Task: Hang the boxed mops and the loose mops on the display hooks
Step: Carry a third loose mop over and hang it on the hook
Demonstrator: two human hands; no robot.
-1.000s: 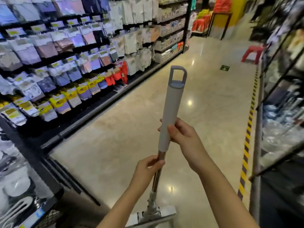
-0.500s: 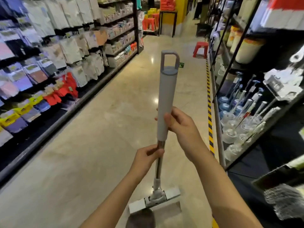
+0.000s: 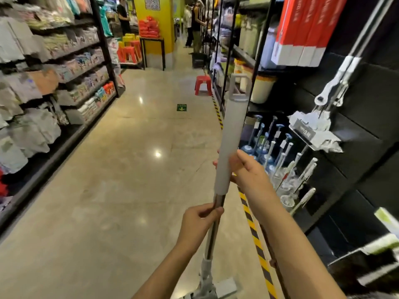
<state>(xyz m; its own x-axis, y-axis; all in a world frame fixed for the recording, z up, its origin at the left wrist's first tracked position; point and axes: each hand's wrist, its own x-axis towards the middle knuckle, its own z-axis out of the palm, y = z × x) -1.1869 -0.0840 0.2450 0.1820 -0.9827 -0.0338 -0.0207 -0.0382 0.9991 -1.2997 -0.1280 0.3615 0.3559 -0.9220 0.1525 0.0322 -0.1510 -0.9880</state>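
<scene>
I hold a loose mop (image 3: pixel 231 134) upright in front of me. It has a long grey grip with a hanging loop at the top, a metal pole below and a flat head near the floor. My right hand (image 3: pixel 248 171) is wrapped around the lower grey grip. My left hand (image 3: pixel 199 222) pinches the metal pole just under it. On the dark display wall to the right, other loose mops (image 3: pixel 336 87) hang with their flat heads up. Red and white boxed mops (image 3: pixel 302 31) hang above them.
A shelf of toilet brushes (image 3: pixel 278 152) runs low on the right behind a yellow-black floor stripe (image 3: pixel 252 229). Racks of packaged cloths (image 3: pixel 54 87) line the left. A red stool (image 3: pixel 203 84) stands in the aisle ahead, and people (image 3: pixel 195 24) stand far down it.
My view has swung to the right, from the left racks toward the right display wall. The hanging mops and red boxes have come into sight. Both hands keep the same grip on the mop.
</scene>
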